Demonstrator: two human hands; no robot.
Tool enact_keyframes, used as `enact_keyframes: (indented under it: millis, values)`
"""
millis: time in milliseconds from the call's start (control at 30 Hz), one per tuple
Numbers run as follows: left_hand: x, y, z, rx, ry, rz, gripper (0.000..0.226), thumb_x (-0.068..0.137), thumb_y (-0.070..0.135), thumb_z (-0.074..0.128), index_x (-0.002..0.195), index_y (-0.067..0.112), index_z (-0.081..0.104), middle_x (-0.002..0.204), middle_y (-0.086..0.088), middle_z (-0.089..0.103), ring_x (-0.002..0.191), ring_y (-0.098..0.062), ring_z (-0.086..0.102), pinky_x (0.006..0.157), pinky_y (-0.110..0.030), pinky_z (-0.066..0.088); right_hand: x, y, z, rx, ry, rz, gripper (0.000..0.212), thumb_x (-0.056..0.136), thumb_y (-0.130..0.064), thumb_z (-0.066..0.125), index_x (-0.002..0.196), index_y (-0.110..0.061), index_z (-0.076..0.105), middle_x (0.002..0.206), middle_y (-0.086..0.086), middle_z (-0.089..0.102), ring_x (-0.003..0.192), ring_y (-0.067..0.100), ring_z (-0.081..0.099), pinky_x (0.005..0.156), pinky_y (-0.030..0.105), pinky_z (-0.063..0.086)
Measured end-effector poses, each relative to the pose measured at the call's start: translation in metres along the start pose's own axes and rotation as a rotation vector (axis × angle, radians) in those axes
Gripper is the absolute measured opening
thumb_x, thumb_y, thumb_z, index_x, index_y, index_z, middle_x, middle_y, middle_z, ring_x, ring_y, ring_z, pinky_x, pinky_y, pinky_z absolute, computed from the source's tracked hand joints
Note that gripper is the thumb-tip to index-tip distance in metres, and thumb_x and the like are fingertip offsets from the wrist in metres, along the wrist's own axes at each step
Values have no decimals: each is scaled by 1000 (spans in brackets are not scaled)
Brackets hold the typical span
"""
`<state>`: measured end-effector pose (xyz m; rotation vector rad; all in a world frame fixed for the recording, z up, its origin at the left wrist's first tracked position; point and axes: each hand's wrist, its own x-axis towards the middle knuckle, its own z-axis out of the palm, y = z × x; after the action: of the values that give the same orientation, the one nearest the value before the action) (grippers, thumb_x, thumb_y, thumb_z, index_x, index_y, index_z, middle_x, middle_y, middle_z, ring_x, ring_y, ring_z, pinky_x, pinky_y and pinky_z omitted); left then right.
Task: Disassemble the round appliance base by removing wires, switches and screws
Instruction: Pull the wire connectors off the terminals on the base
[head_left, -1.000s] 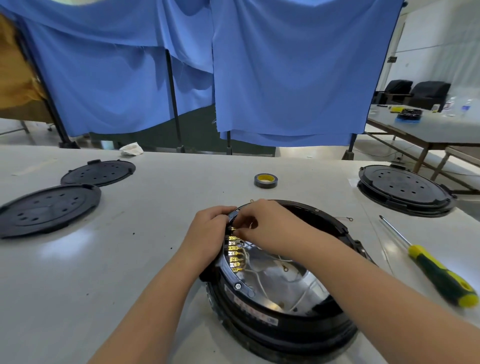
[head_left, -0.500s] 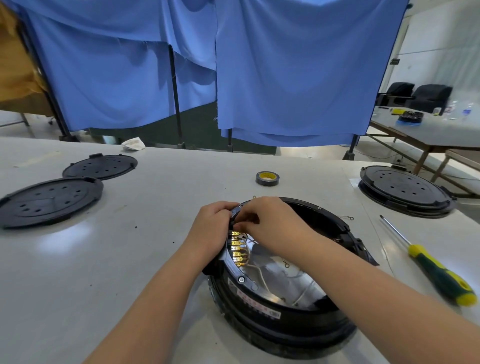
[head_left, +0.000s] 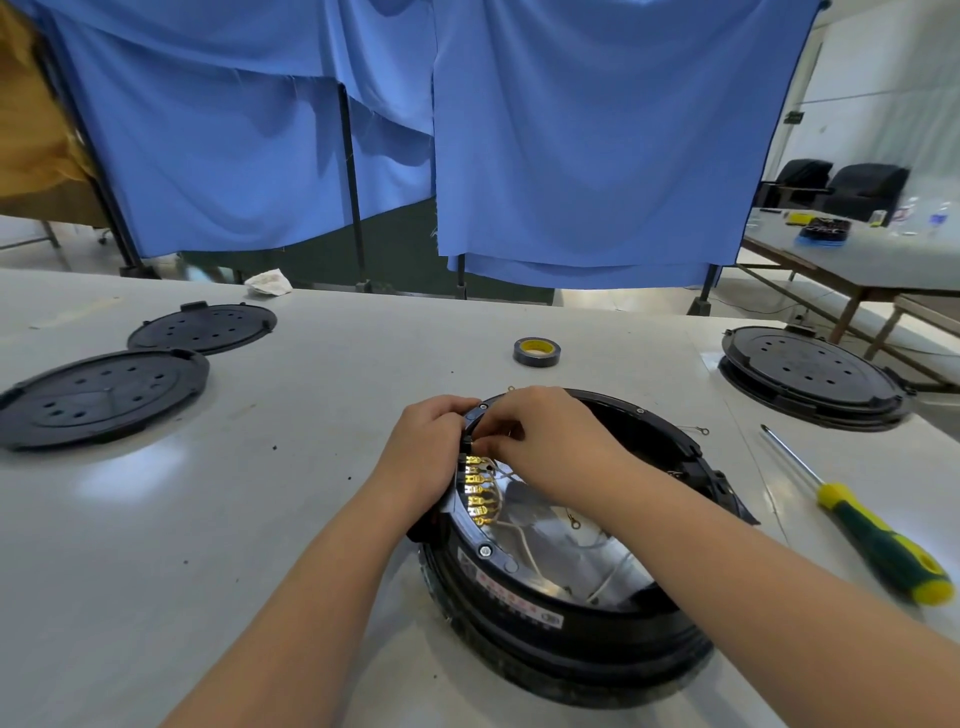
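The round black appliance base lies open side up on the white table, with a shiny metal plate and thin white wires inside. A row of several brass terminals lines its left inner rim. My left hand grips the base's left rim from outside. My right hand reaches over the rim, its fingertips pinching something small and dark at the top of the terminal row; the fingers hide what it is.
A green-and-yellow screwdriver lies to the right of the base. A black tape roll sits behind it. Two black round covers lie at the left, another round base at the far right. A loose wire lies nearby.
Both hands stay at the top of the terminal row with only small finger shifts. The view has tilted slightly.
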<state>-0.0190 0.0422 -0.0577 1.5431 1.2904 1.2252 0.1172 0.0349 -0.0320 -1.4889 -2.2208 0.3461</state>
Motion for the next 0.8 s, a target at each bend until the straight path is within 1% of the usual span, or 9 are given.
enact_keyframes:
  millis: [67, 233, 333, 433, 500, 567, 633, 733, 800]
  values:
    - [0, 0, 0, 1, 1, -8, 45, 86, -3, 40, 78, 33, 65, 84, 12, 67, 80, 1, 60, 57, -2, 43, -1, 1, 0, 1, 3, -4, 12, 86, -27, 64, 92, -30, 75, 74, -17, 59, 70, 5, 53, 64, 24, 44]
    - [0, 0, 1, -9, 6, -37, 42, 87, -2, 40, 81, 30, 67, 87, 8, 69, 82, -4, 62, 65, -16, 45, -3, 5, -1, 32, 27, 27, 8, 85, -31, 65, 85, -28, 73, 85, -11, 68, 79, 10, 62, 75, 35, 52]
    - [0, 0, 1, -11, 15, -56, 41, 87, -1, 40, 82, 30, 67, 87, 7, 69, 81, -6, 63, 65, -19, 44, -4, 10, -2, 81, 17, 60, 6, 85, -31, 67, 84, -28, 73, 83, -11, 69, 78, 7, 62, 78, 35, 54]
    - [-1, 2, 1, -22, 22, -72, 38, 88, 1, 41, 84, 28, 68, 88, 6, 69, 83, -7, 63, 66, -20, 44, -4, 13, -8, 188, 107, 85, 5, 85, -27, 68, 84, -27, 73, 81, -10, 70, 80, 8, 63, 80, 33, 53]
    - [-2, 2, 1, -21, 25, -69, 32, 89, 6, 46, 86, 27, 69, 88, 8, 70, 82, -5, 63, 66, -18, 44, -4, 13, -17, 284, 179, 78, 7, 85, -24, 69, 80, -28, 72, 76, -12, 69, 78, 6, 63, 76, 26, 52]
    - [-5, 2, 0, -24, 21, -79, 22, 87, 12, 55, 89, 26, 71, 87, 8, 71, 79, -4, 65, 63, -14, 45, -6, 11, -32, 386, 243, 55, 12, 83, -21, 71, 75, -31, 71, 69, -17, 67, 70, -2, 62, 68, 12, 46]
    - [-5, 1, -1, -37, 6, -106, 19, 84, 12, 63, 95, 24, 72, 90, 4, 72, 80, -10, 67, 66, -18, 48, -10, 12, -52, 440, 324, 20, 15, 81, -21, 73, 73, -32, 71, 63, -19, 66, 61, -6, 58, 60, 4, 42]
    - [-6, 1, -1, -38, -8, -135, 24, 82, 9, 66, 97, 26, 72, 89, 2, 72, 76, -11, 68, 66, -21, 51, -20, 25, -83, 472, 433, 30, 9, 81, -22, 74, 76, -29, 74, 71, -9, 69, 57, -1, 57, 57, 5, 43]
    - [-6, 2, -1, -55, -18, -144, 25, 82, 8, 65, 94, 29, 72, 88, 2, 73, 74, -10, 68, 63, -20, 50, -28, 46, -93, 417, 450, 117, 3, 81, -25, 74, 80, -28, 75, 76, -5, 68, 60, 5, 54, 55, 8, 44]
